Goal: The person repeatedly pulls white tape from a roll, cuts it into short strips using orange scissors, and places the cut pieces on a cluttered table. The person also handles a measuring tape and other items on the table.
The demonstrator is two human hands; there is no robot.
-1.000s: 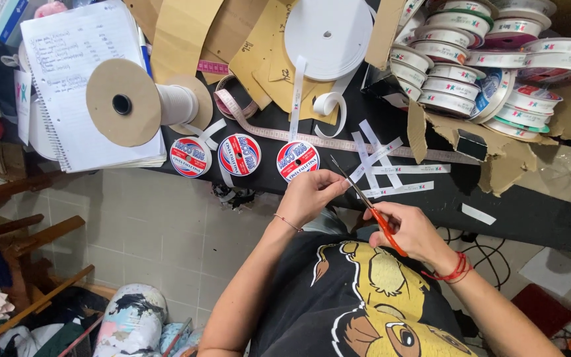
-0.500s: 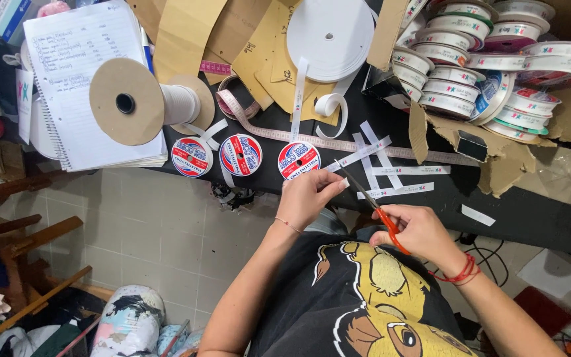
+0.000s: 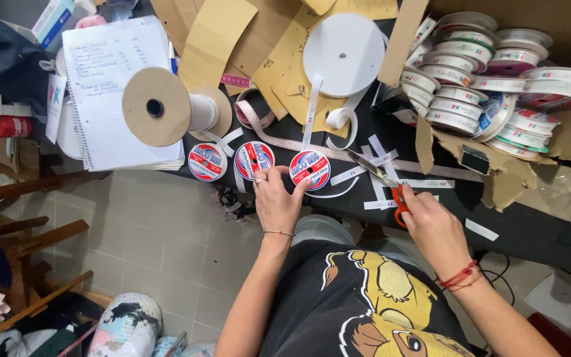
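We see the left hand (image 3: 277,201) at the near edge of the black tabletop (image 3: 530,228), its fingers spread narrowly, thumb and forefinger touching the rim of the rightmost of three small red-and-blue spools (image 3: 310,168) that stand in a row along that edge. The right hand (image 3: 433,221) is closed around the orange handles of a pair of scissors (image 3: 384,182), blades pointing toward the far left over a scatter of cut white ribbon strips (image 3: 381,158) (whether the blades are parted we cannot quite tell). A pink measuring tape (image 3: 285,142) runs across the tabletop behind the spools, and a large white ribbon roll (image 3: 343,54) lies toward the far edge.
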